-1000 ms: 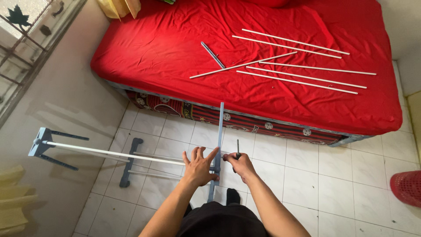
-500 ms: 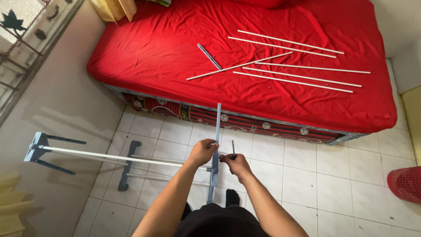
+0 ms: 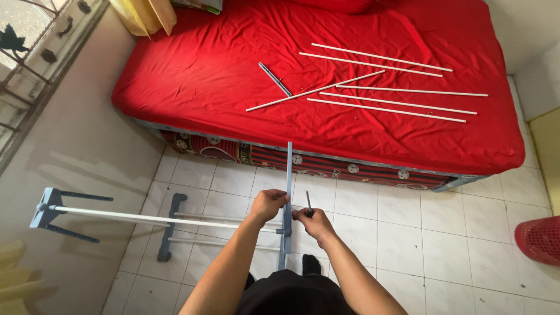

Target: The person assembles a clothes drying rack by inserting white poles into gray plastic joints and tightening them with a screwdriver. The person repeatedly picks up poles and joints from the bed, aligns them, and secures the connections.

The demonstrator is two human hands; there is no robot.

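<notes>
Rack frame going together on the floor: over at 9 o'clock sits the grey end piece [image 3: 48,211], with a white rod [image 3: 151,219] running from it toward the upright grey bar [image 3: 287,198] at centre. Left hand [image 3: 267,205] has its fingers wrapped round that bar near the joint; right hand [image 3: 314,223] is closed on a small screwdriver [image 3: 308,202] just beside it. Looks like the fastening step, so I'd guess the next move needs the tip lined up steady. White tile floor [image 3: 408,233], red bed [image 3: 204,76] at 12 o'clock holding spare white rods [image 3: 385,87], red basket [image 3: 539,239] at 3.
</notes>
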